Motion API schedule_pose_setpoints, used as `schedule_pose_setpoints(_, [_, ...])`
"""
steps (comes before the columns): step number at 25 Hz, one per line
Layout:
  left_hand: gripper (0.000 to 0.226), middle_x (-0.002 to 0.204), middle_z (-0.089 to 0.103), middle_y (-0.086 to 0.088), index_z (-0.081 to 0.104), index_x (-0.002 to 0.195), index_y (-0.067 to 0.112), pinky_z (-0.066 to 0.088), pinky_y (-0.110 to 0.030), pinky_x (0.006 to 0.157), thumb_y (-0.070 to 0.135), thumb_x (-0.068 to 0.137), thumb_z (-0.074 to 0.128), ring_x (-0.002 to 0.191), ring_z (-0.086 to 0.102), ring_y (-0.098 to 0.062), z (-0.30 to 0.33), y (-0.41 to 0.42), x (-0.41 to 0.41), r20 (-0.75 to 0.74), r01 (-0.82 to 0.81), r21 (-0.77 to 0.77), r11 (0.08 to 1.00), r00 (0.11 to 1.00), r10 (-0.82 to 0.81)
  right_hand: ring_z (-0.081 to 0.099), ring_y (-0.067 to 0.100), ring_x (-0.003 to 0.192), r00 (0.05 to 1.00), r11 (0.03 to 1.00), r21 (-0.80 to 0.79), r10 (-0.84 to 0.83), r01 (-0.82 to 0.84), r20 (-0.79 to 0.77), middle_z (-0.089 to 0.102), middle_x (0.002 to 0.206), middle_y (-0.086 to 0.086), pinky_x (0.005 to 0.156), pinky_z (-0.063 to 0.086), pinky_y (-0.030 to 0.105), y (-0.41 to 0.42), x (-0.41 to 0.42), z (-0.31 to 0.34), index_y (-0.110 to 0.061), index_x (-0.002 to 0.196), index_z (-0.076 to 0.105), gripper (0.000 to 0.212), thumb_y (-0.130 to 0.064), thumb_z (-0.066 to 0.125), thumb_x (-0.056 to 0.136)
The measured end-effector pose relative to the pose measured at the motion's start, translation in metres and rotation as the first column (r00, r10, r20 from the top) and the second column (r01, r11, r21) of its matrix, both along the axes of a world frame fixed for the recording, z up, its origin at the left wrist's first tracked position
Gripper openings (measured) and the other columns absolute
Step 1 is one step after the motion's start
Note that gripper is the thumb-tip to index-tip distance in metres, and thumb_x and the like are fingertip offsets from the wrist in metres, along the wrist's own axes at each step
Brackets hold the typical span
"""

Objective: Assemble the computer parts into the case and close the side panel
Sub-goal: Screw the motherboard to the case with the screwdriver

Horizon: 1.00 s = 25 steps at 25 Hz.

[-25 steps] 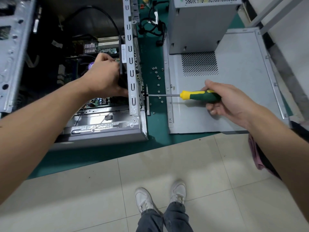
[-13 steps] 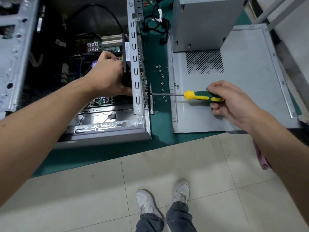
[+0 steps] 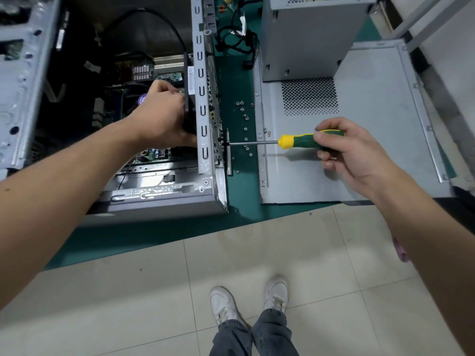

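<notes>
An open grey computer case [image 3: 159, 194] lies on its side on the green mat, its motherboard [image 3: 154, 154] showing inside. My left hand [image 3: 164, 116] reaches into the case and grips a black part [image 3: 189, 109] pressed against the rear wall [image 3: 201, 98]. My right hand [image 3: 352, 150] holds a green and yellow screwdriver [image 3: 300, 141] level, its tip at the outside of that rear wall. The detached side panel [image 3: 372, 124] lies flat to the right of the case.
Several loose screws [image 3: 245, 129] lie on the green mat [image 3: 236, 80] between case and panel. A grey metal box [image 3: 308, 34] stands on the panel's far end, black cables [image 3: 239, 34] beside it. Another metal chassis [image 3: 20, 86] is at the left. My feet stand on floor tiles [image 3: 257, 265].
My fingers have shifted along the screwdriver handle, and it stays at the rear wall. My left hand keeps its hold inside the case.
</notes>
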<state>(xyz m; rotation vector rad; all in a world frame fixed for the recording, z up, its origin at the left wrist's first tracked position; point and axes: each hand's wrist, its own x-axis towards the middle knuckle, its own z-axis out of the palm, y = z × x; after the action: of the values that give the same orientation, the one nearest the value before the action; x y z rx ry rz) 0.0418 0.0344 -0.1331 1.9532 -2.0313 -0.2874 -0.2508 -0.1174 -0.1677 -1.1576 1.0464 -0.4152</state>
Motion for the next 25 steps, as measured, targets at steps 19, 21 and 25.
schedule_pose_setpoints(19, [0.049,0.060,0.044,0.012,0.030,0.064,0.051,0.022,-0.031,0.082,0.037,0.070,0.076,0.066,0.053,-0.027,-0.007,0.000,0.006,0.033,-0.054,0.053,0.997,0.998,0.052,0.045,0.011,0.049,0.994,0.979,0.173,0.104,-0.104,0.010,0.057,0.068,0.004,0.042,0.038,0.021,-0.006,-0.006,0.003,-0.012,0.086,0.061,0.007,-0.014,0.062,0.092])
schedule_pose_setpoints(21, [0.049,0.062,0.054,0.004,0.031,0.064,0.050,0.023,-0.034,0.087,0.039,0.070,0.078,0.068,0.055,-0.027,-0.007,0.000,0.007,0.072,-0.089,0.092,0.992,0.994,0.082,0.043,0.011,0.045,0.972,0.979,0.120,0.180,-0.162,-0.152,0.062,0.067,0.010,0.039,0.035,0.020,-0.004,-0.004,0.000,-0.008,0.084,0.066,0.023,-0.029,0.064,0.092])
schedule_pose_setpoints(25, [0.031,0.074,0.067,-0.001,0.053,0.067,0.041,0.023,-0.035,0.090,0.038,0.069,0.084,0.080,0.059,-0.027,-0.008,0.000,0.009,0.104,-0.109,0.135,0.985,0.990,0.096,0.045,0.015,0.045,0.945,0.980,0.158,0.165,-0.124,-0.281,0.067,0.070,0.015,0.039,0.036,0.021,-0.001,-0.007,0.006,-0.007,0.086,0.072,0.040,-0.046,0.063,0.090])
